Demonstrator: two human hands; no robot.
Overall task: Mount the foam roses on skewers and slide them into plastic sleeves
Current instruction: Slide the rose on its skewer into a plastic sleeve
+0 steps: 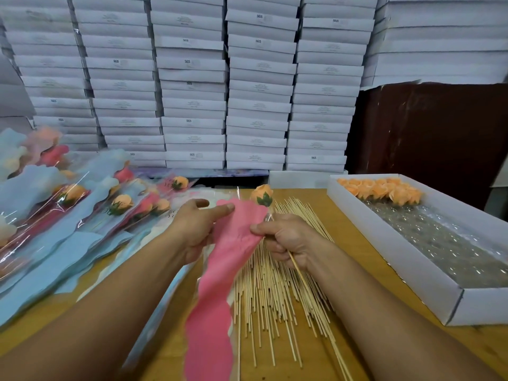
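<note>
Left hand (199, 229) pinches pink sleeve (220, 270) | right hand (286, 240) grips skewer (298, 273), rose (263, 195) above mouth | risk: I snag petals, tearing plastic

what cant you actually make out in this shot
Head view only:
- Skewer: its middle is hidden inside the right hand and behind the pink sleeve.
- Whether the rose is inside the sleeve yet: the clear plastic barely shows.
- Sleeve's lower end: cut off by the bottom edge.
- Box labels: too small beyond "SGS".
- Left hand: its fingers are hidden behind the sleeve.
</note>
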